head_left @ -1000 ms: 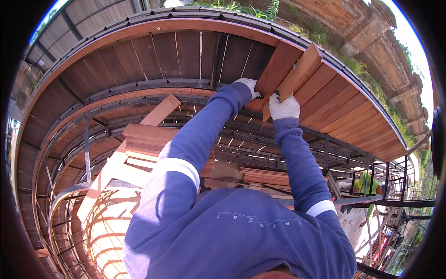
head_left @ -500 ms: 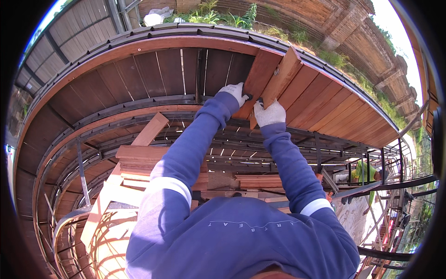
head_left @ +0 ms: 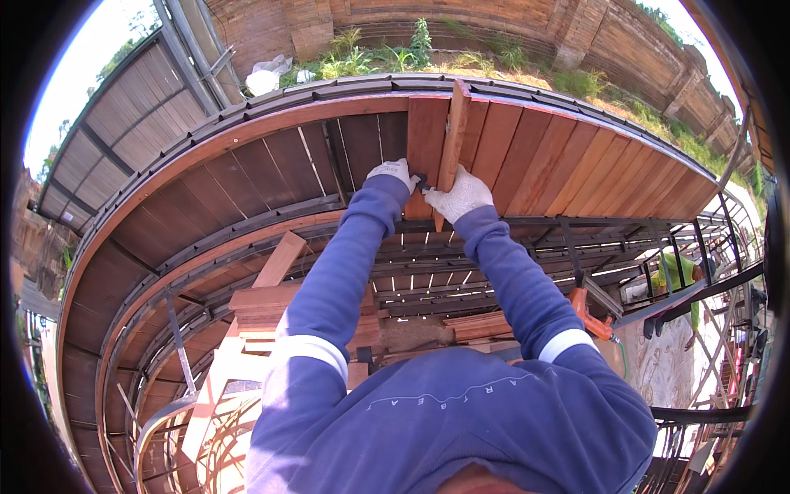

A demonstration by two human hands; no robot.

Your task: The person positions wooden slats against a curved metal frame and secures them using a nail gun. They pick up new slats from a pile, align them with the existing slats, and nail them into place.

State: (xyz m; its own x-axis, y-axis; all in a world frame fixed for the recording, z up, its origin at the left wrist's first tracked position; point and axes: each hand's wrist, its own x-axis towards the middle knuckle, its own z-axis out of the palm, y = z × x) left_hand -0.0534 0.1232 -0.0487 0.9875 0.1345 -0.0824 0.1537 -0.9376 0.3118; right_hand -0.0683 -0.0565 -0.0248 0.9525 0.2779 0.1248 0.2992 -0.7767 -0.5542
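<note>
My left hand point(head_left: 393, 173), in a white knit glove, rests at the lower left edge of a reddish-brown board point(head_left: 425, 132) lying across the curved frame. Its fingers are curled toward a small dark thing point(head_left: 421, 183) that I cannot make out. In a matching glove, my right hand point(head_left: 462, 196) grips the lower part of a narrow wooden plank point(head_left: 454, 136), with the thumb pointing left toward the dark thing. That plank stands on its edge over the laid boards, and its far end reaches the frame's outer rim.
Laid boards point(head_left: 568, 156) fan out to the right; a dark underside point(head_left: 271, 173) shows at left. Stacked boards point(head_left: 263, 305) lie below my left arm. An orange tool point(head_left: 591, 313) is by my right sleeve. A person in bright green point(head_left: 676, 272) is far right. A brick wall point(head_left: 494, 29) runs behind.
The view has shifted. The plank under my right hand has swung from a slant to nearly straight away from me, on its edge. My hands are closer together.
</note>
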